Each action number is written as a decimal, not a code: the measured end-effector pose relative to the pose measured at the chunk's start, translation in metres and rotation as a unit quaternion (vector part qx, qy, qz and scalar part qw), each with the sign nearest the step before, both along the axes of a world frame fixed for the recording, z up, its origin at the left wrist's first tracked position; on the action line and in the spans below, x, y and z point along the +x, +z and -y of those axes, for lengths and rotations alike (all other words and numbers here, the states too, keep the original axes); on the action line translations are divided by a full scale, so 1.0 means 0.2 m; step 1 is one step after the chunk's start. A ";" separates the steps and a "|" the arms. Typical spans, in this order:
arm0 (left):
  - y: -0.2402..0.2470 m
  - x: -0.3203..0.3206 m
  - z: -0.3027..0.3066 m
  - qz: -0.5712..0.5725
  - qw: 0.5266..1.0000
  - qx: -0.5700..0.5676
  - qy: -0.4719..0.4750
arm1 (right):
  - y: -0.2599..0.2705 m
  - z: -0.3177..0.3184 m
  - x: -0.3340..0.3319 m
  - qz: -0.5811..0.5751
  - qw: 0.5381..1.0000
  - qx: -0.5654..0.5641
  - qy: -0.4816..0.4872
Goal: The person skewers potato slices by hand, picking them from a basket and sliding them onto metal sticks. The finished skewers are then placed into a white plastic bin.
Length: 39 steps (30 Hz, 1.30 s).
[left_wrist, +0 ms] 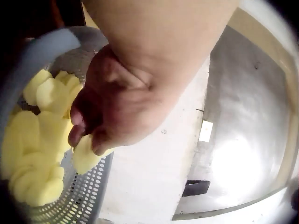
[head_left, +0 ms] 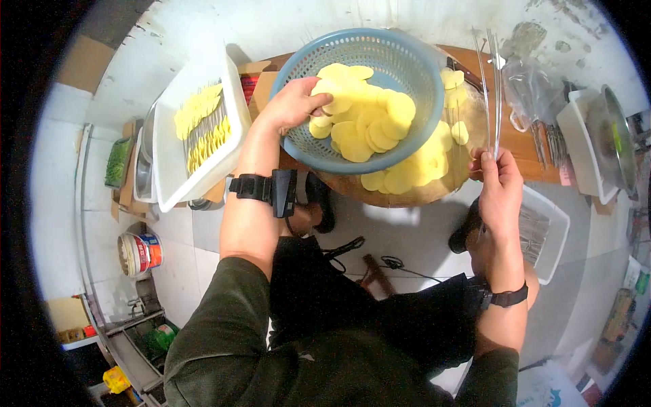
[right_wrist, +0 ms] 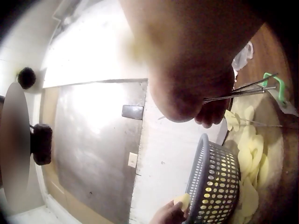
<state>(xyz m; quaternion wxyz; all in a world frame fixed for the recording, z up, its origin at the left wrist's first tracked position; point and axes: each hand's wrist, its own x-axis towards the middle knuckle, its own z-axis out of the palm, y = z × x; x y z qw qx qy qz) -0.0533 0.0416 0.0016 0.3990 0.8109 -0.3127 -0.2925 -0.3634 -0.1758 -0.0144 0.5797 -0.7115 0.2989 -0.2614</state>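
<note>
Fingers and thumb of my left hand [head_left: 296,106] pinch a thin yellow slice [left_wrist: 85,157] at the near-left edge of a blue-grey basket [head_left: 359,165]. My right hand [head_left: 500,182] grips a few long metal skewers [head_left: 497,102] between thumb and fingers, out to the right of the basket, their upper lengths pointing away from me.

The slices in the basket [head_left: 380,122] are pale, even yellow, thin and flat, with smooth faces and clean rounded edges; some are nearly round, others oval. They overlap in a loose heap, a few fanned against one another, and the wall around them is full of small holes.

More slices [head_left: 420,166] spread over a round board [head_left: 407,199] beneath the basket, along its near and right sides. Wooden table [head_left: 529,161] shows to the right, with loose skewers [head_left: 556,144] and a clear plastic bag [head_left: 527,81] on that side.

Off to my left, a white tray [head_left: 230,115] holds skewered slices [head_left: 203,129] in rows. Low on my right, a white container [head_left: 557,227] holds bare skewers [head_left: 532,230].
</note>
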 end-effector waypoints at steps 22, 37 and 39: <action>0.04 -0.81 -0.24 -0.141 0.990 -0.006 0.005 | 0.03 -0.01 -0.08 0.063 0.998 0.025 0.016; -0.31 -0.95 -0.12 -0.018 0.976 -0.070 0.206 | 0.04 0.00 -0.11 0.038 0.999 0.026 0.003; -0.31 -0.97 -0.13 0.044 0.976 -0.059 0.206 | 0.04 -0.01 -0.11 0.047 0.998 0.030 0.003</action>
